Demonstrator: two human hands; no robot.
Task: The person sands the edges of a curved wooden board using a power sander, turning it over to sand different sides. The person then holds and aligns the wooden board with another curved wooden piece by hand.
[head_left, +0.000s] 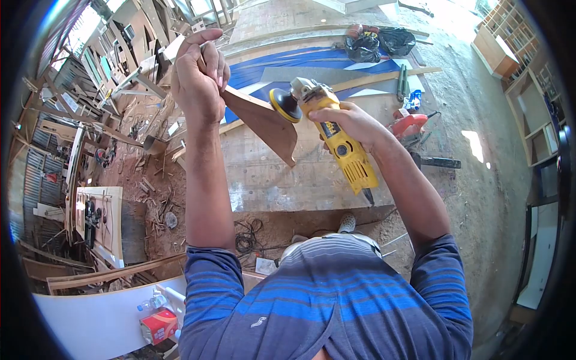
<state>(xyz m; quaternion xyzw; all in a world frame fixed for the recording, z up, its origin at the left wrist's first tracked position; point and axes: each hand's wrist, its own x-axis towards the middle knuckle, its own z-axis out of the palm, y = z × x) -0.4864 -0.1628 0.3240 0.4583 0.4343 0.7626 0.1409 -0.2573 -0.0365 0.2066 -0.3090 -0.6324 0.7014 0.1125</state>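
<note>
My right hand point(351, 125) is wrapped round the yellow body of an angle grinder point(345, 150), whose round black and yellow disc point(284, 105) is at the edge of a brown curved wooden piece point(264, 127). Whether the disc touches the wood I cannot tell. My left hand point(201, 75) is raised at the other end of the piece, with its fingers curled in at the wood's upper left tip. The piece slants down to the right, above the worktable point(258, 186).
Blue sheeting point(246, 71), black plastic bags point(397, 42) and a red power tool point(409, 125) lie on the table beyond. Scrap wood is piled at the left. A coiled cable point(249, 237) lies below the table's near edge. A wooden frame point(531, 111) stands at the right.
</note>
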